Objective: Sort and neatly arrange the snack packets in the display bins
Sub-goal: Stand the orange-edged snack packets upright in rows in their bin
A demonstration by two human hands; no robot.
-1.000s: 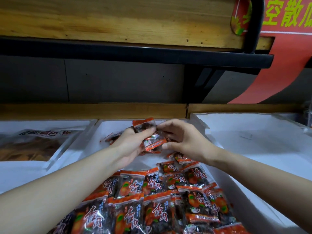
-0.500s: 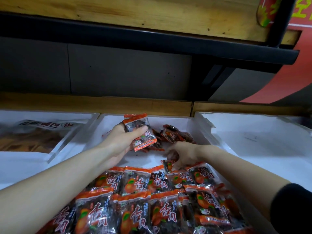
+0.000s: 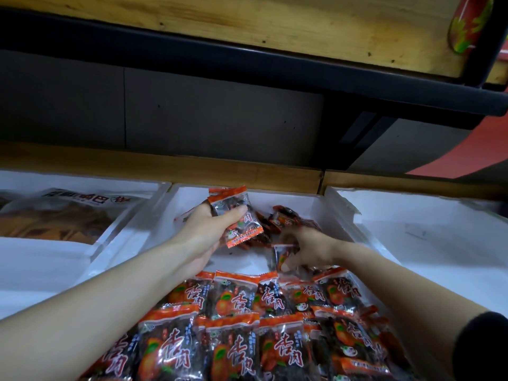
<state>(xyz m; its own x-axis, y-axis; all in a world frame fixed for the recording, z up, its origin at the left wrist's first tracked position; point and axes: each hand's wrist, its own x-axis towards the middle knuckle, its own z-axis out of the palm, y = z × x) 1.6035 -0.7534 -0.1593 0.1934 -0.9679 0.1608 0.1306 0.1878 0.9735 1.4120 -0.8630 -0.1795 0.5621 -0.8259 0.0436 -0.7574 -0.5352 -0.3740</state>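
The right hand [image 3: 309,250] is nearer the neat rows [image 3: 239,312], its grip pinching one packet [image 3: 283,257] just past their far edge, long axis pointing away from them; the left hand [image 3: 202,235], farther beyond the rows, grips a small stack [image 3: 236,218]; loose packets [image 3: 288,217] lie behind both.

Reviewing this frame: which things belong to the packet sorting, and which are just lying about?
In the job: left hand, gripping held packets; right hand, pinching single packet; loose pile; arranged rows; middle bin.
Lying about: large bag in left bin; right bin; wooden shelf; red banner.
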